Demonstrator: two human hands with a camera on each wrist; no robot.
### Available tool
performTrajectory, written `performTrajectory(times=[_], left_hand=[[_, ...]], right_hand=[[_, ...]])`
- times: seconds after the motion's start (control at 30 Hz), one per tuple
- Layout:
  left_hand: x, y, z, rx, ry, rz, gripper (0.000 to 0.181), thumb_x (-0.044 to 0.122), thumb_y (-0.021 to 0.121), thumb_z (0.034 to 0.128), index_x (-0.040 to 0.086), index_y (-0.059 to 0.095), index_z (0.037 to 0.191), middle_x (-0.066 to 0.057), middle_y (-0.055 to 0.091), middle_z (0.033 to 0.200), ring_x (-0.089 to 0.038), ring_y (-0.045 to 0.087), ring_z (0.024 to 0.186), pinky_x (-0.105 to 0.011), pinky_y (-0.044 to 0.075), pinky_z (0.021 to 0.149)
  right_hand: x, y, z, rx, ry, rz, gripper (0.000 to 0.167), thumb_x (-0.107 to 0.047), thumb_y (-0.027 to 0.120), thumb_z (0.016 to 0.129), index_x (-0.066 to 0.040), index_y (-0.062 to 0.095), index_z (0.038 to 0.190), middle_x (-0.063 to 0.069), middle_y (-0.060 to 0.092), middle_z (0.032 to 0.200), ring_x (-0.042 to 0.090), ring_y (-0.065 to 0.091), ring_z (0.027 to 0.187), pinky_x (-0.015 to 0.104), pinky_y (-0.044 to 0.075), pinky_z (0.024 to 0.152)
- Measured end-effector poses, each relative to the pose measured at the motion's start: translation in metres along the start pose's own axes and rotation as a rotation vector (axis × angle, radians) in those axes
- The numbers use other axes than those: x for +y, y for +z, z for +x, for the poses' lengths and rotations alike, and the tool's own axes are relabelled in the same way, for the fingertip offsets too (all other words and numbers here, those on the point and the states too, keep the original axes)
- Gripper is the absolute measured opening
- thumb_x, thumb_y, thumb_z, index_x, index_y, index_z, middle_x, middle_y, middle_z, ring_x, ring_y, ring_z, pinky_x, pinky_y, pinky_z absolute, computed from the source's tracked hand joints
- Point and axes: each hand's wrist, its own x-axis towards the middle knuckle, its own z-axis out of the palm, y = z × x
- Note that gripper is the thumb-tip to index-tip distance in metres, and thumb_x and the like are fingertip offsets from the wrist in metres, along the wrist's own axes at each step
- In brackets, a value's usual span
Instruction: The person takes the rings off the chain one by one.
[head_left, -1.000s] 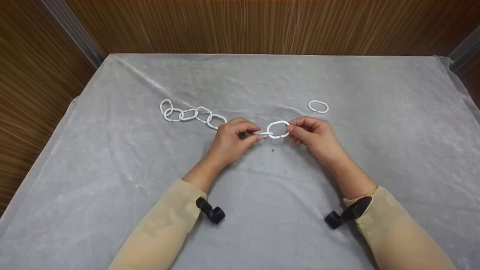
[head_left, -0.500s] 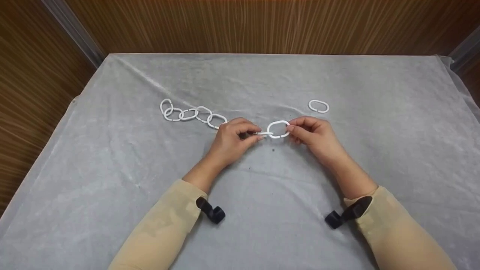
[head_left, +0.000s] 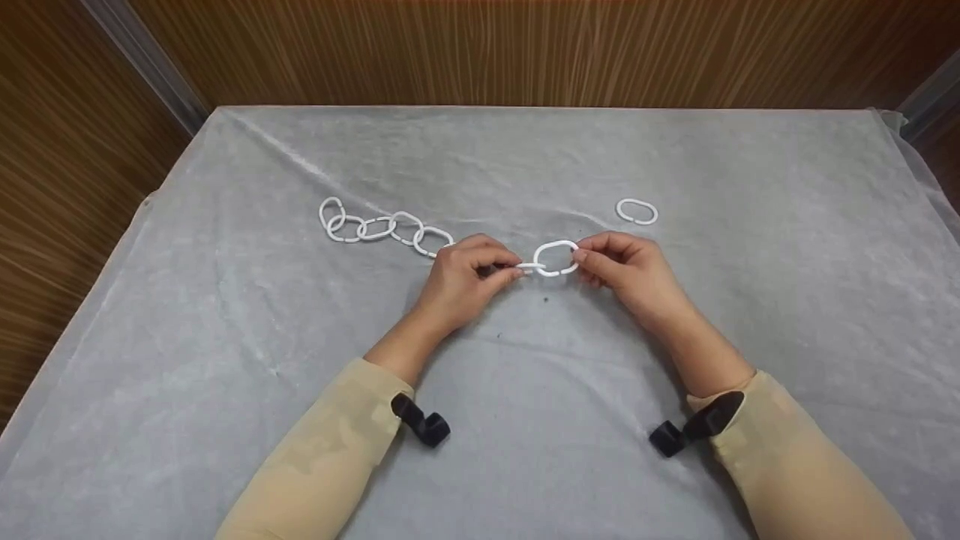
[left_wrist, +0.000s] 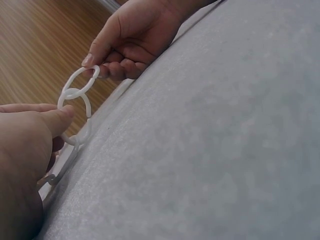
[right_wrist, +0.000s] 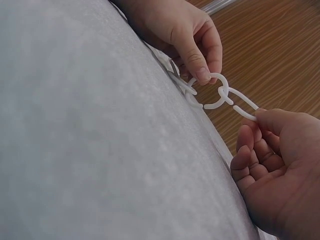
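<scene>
Already the end link (head_left: 556, 242) is hooked through its neighbour (head_left: 529, 265), between the two hands — the right hand (head_left: 628, 274) pinching the former, the left hand (head_left: 469, 277) the latter. Beyond the left hand, five more joined links (head_left: 395, 225) show on the grey cloth (head_left: 480, 420), so most of the joining looks done — though one loose link (head_left: 637, 222) lies unattached past the right hand.
</scene>
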Motion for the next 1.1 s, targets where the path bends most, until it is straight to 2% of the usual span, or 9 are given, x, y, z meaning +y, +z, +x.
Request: performTrajectory(times=[0.33,0.47,0.63,0.77,0.97,1.1], left_hand=[[-0.0002,-0.0008,-0.0011,0.051,0.023,-0.020,0.008,0.011,0.088,0.0885,0.008,0.086,0.095,-0.002,0.071,0.090,-0.015,0.066,0.085,-0.031,0.053,0.075],[-0.0005,-0.0013,-0.0017,0.056,0.025,-0.039,0.008,0.011,0.089,0.0884,0.008,0.086,0.094,-0.002,0.072,0.089,-0.013,0.066,0.082,-0.033,0.055,0.073],[-0.0001,-0.0011,-0.0018,0.069,0.030,-0.056,0.006,0.011,0.089,0.0880,0.008,0.086,0.093,-0.001,0.074,0.088,-0.011,0.067,0.080,-0.028,0.056,0.073],[0.0012,-0.0006,-0.0014,0.083,0.045,-0.062,0.006,0.009,0.089,0.0876,0.008,0.085,0.092,-0.001,0.075,0.089,-0.010,0.068,0.080,-0.027,0.056,0.072],[0.0035,0.0010,-0.0007,0.099,0.066,-0.077,0.006,0.008,0.089,0.0870,0.006,0.085,0.091,-0.002,0.076,0.088,-0.010,0.069,0.079,-0.028,0.058,0.071],[0.0037,0.0017,-0.0003,0.102,0.069,-0.086,0.006,0.007,0.089,0.0869,0.006,0.084,0.090,-0.002,0.077,0.088,-0.010,0.069,0.078,-0.026,0.058,0.070]], right_hand=[[-0.0001,0.0019,-0.0007,0.011,0.009,0.032,0.007,-0.002,0.074,0.098,0.004,0.075,0.102,0.002,0.064,0.075,0.013,0.056,0.067,0.025,0.049,0.063],[-0.0007,0.0035,-0.0010,0.017,0.009,0.036,0.011,-0.002,0.074,0.098,0.007,0.074,0.102,0.002,0.061,0.074,0.013,0.053,0.066,0.025,0.045,0.061],[-0.0018,0.0047,-0.0013,0.009,0.008,0.047,0.014,-0.001,0.072,0.098,0.012,0.070,0.103,0.002,0.059,0.072,0.013,0.051,0.065,0.025,0.042,0.059],[-0.0025,0.0047,-0.0015,-0.007,0.019,0.051,0.013,-0.002,0.072,0.098,0.011,0.070,0.101,0.002,0.062,0.074,0.013,0.054,0.065,0.025,0.046,0.060],[-0.0035,0.0038,-0.0028,-0.027,0.044,0.053,0.004,-0.002,0.072,0.099,0.001,0.073,0.097,0.003,0.069,0.076,0.012,0.059,0.065,0.024,0.049,0.059],[-0.0034,0.0038,-0.0030,-0.047,0.047,0.084,0.005,0.000,0.071,0.099,0.005,0.071,0.098,0.005,0.072,0.079,0.012,0.061,0.066,0.023,0.051,0.061]])
